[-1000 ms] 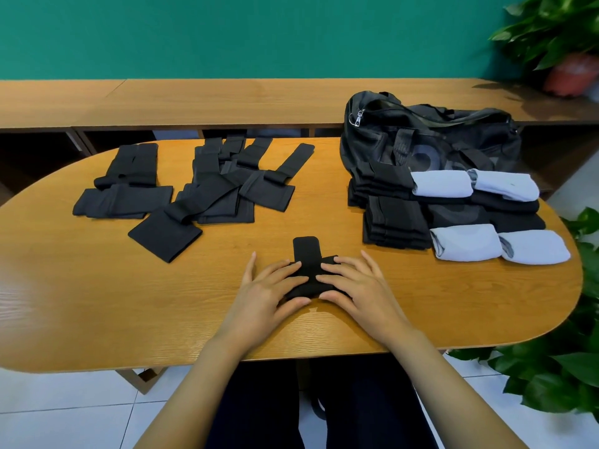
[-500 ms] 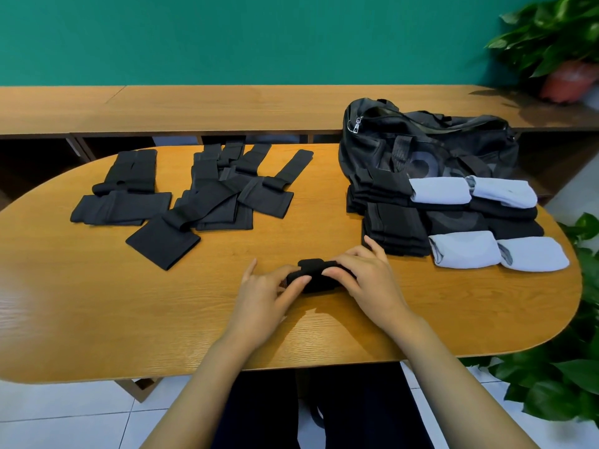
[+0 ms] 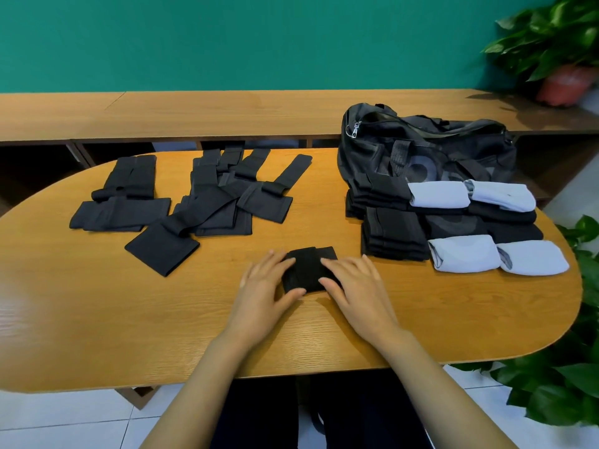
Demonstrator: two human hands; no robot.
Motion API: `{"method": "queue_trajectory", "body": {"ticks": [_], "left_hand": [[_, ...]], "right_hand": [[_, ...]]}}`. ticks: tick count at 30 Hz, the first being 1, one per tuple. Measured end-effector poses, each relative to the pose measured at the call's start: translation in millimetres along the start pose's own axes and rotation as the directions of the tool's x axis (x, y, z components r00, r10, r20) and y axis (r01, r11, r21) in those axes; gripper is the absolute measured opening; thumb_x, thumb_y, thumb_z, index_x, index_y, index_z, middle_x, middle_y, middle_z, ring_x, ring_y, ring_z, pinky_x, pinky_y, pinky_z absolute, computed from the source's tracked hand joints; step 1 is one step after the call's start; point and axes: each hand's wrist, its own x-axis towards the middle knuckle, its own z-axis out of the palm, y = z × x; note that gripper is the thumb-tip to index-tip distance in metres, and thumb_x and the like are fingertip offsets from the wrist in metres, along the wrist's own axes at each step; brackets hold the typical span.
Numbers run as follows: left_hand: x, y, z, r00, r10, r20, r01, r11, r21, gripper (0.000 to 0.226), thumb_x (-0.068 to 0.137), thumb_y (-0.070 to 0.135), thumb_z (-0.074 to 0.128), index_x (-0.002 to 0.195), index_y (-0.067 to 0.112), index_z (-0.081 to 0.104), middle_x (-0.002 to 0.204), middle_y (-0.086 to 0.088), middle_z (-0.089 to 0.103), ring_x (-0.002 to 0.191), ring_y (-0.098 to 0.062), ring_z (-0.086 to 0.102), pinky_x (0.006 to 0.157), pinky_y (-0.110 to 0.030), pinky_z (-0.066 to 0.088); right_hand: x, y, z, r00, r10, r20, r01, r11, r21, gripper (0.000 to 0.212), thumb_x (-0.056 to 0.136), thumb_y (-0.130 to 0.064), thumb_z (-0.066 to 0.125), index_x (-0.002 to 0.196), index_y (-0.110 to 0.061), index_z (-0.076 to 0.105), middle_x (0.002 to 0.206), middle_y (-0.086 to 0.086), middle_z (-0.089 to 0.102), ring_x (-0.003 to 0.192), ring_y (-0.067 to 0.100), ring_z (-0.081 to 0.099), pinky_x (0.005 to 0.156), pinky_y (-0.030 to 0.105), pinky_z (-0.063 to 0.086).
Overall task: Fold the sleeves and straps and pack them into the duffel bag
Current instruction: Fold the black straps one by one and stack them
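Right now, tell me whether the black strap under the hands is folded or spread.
Folded: the strap is a small layered square on the table, with the left hand and right hand pressing flat on its sides.

Bright even light, wide-angle edge distortion

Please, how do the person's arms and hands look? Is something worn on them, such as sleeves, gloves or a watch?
Nothing worn shows on them. The left hand and the right hand have no gloves and no rings that I can see, and no watch or bracelet shows at the wrists. The left forearm and the right forearm are uncovered down to the picture's lower edge, so no sleeve shows.
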Motion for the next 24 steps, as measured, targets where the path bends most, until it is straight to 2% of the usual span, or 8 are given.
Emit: {"method": "queue_trajectory", "body": {"ticks": [2,4,7,10,14,18,21,24], "left_hand": [[-3,-4,4,0.998,0.013,0.060,-0.014,1.000,0.025,0.062,0.092,0.051,0.055,0.148,0.032,0.036,0.158,0.013,0.027,0.147,-0.001,0.009,0.122,-0.038,-0.001],[-4,-5,7,0.999,0.015,0.047,-0.018,0.997,0.069,0.058,0.095,0.051,0.050,0.148,0.031,0.038,0.158,0.013,0.028,0.147,-0.001,0.010,0.121,-0.038,-0.007],[-6,-2,8,1.000,0.010,0.017,-0.013,0.986,0.169,0.054,0.098,0.052,0.040,0.147,0.030,0.040,0.157,0.011,0.031,0.148,-0.007,0.013,0.120,-0.043,-0.011],[-7,0,9,1.000,-0.001,-0.008,0.002,0.975,0.223,0.057,0.097,0.054,0.028,0.146,0.029,0.043,0.154,0.009,0.036,0.147,-0.011,0.018,0.120,-0.045,-0.010],[-7,-2,10,0.998,-0.014,-0.066,0.026,0.982,0.189,0.056,0.096,0.052,0.027,0.139,0.026,0.051,0.148,0.005,0.047,0.143,-0.013,0.030,0.121,-0.046,-0.003],[-7,-4,10,0.996,-0.011,-0.088,0.024,0.989,0.144,0.062,0.096,0.060,0.024,0.141,0.027,0.050,0.148,0.007,0.047,0.143,-0.011,0.028,0.121,-0.044,0.001],[-6,-6,10,0.988,-0.065,-0.139,0.075,0.995,0.065,0.072,0.092,0.065,0.013,0.149,0.027,0.037,0.156,0.009,0.032,0.147,-0.009,0.016,0.122,-0.044,0.003],[-7,-10,10,0.974,-0.122,-0.191,0.120,0.992,-0.022,0.070,0.095,0.063,0.016,0.151,0.025,0.033,0.159,0.005,0.027,0.148,-0.012,0.014,0.122,-0.047,0.011]], "right_hand": [[-6,1,4,0.999,0.019,0.044,-0.020,0.999,0.030,0.056,0.099,-0.055,0.026,0.147,-0.030,0.038,0.147,-0.011,0.045,0.139,0.005,0.030,0.122,0.035,0.011],[-8,0,5,1.000,0.011,0.013,-0.011,0.997,0.072,0.052,0.099,-0.051,0.033,0.145,-0.028,0.041,0.148,-0.011,0.043,0.141,0.006,0.028,0.122,0.034,0.011],[-12,0,7,0.993,-0.102,-0.066,0.105,0.993,0.052,0.042,0.100,-0.053,0.033,0.121,-0.028,0.060,0.146,-0.010,0.046,0.142,0.006,0.027,0.122,0.037,0.012],[-14,1,10,0.973,-0.225,-0.058,0.223,0.974,-0.036,0.049,0.102,-0.055,0.026,0.104,-0.031,0.068,0.151,-0.009,0.042,0.145,0.011,0.024,0.122,0.043,0.010],[-11,0,11,0.963,-0.262,0.055,0.268,0.952,-0.150,0.060,0.101,-0.060,0.017,0.125,-0.032,0.064,0.159,-0.011,0.028,0.147,0.015,0.020,0.121,0.043,0.002],[-8,-4,10,0.960,-0.248,0.133,0.271,0.940,-0.207,0.066,0.101,-0.060,0.014,0.136,-0.024,0.057,0.160,-0.012,0.025,0.145,0.014,0.024,0.120,0.042,0.000],[-6,-3,7,0.967,-0.232,0.108,0.252,0.938,-0.237,0.067,0.101,-0.059,0.015,0.142,-0.020,0.051,0.162,-0.011,0.017,0.147,0.013,0.018,0.120,0.045,-0.001],[1,-2,-4,0.976,-0.218,-0.005,0.209,0.941,-0.267,0.069,0.101,-0.058,0.015,0.138,-0.016,0.054,0.162,-0.009,0.018,0.147,0.015,0.020,0.120,0.049,0.001]]}}
